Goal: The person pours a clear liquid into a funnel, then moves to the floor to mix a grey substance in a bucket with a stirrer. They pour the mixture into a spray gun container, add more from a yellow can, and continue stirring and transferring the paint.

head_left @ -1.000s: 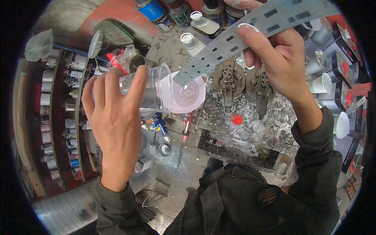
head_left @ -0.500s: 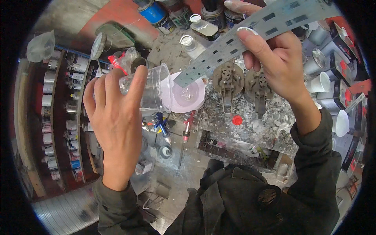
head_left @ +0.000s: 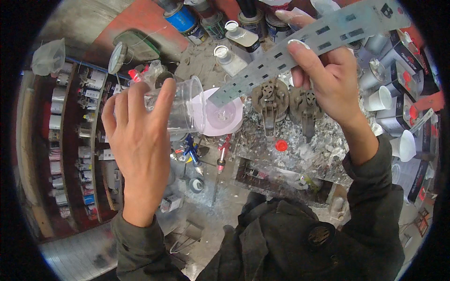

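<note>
My left hand (head_left: 140, 140) is wrapped round a clear plastic cup (head_left: 183, 107), which is tipped on its side with its mouth to the right. That mouth is over the left part of a pale pink paper strainer cone (head_left: 232, 122). Between thumb and fingers, my right hand (head_left: 323, 70) grips a flat grey mixing stick (head_left: 281, 58) with rows of dark slots. The stick slants down to the left, and its lower end is at the cup's mouth above the strainer. Whether the stick touches the cup, I cannot tell.
Two dark metal lids with clamps (head_left: 270, 100) stand on the paint-crusted bench beside a red cap (head_left: 281, 145). Two spray guns (head_left: 192, 152) hang below the strainer. White bottles (head_left: 229, 58) and paint cans (head_left: 180, 18) line the back. Shelves of small cans (head_left: 58, 119) fill the left.
The mixing stick's upper end has tilted slightly, showing more of it at the top right. My left hand and the cup have hardly moved.
</note>
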`<state>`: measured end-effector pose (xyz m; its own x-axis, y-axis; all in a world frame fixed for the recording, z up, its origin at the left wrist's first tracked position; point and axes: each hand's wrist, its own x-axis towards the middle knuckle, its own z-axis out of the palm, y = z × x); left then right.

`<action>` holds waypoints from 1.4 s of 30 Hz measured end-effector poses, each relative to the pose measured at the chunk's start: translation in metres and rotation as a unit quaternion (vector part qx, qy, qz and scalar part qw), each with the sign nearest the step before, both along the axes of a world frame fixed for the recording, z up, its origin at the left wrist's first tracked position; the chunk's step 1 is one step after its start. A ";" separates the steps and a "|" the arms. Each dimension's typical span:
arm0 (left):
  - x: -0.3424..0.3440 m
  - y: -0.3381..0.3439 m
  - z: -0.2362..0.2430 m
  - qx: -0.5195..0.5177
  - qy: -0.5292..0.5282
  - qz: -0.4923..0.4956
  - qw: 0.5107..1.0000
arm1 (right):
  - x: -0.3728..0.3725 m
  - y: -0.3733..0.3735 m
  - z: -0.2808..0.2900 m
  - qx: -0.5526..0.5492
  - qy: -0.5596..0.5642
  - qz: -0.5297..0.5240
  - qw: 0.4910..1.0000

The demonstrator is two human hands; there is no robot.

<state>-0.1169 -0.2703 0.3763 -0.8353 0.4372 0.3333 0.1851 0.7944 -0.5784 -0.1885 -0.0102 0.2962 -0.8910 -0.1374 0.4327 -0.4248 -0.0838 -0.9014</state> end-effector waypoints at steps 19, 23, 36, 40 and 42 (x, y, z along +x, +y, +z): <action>0.057 -0.075 -0.092 0.846 -0.338 0.030 0.411 | 0.035 -0.027 -0.060 -0.183 -0.231 -0.188 0.937; 0.098 -0.059 -0.148 0.852 -0.411 -0.019 0.325 | 0.060 -0.013 -0.045 -0.264 -0.297 -0.200 0.896; 0.097 0.042 -0.239 0.634 -0.558 -0.186 0.502 | 0.235 0.025 0.012 0.135 -0.319 -0.289 0.893; 0.103 0.096 -0.256 0.617 -0.588 -0.178 0.491 | 0.239 0.047 -0.015 0.140 -0.340 -0.302 0.880; 0.104 0.122 -0.274 0.640 -0.562 -0.171 0.496 | 0.224 0.067 -0.016 0.207 -0.340 -0.293 0.869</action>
<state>-0.0133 -0.1482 0.1026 -0.7583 0.6480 -0.0715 0.0697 0.1897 0.9794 0.0352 0.0566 0.2801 -0.8905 0.4088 -0.2000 0.3582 0.3586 -0.8620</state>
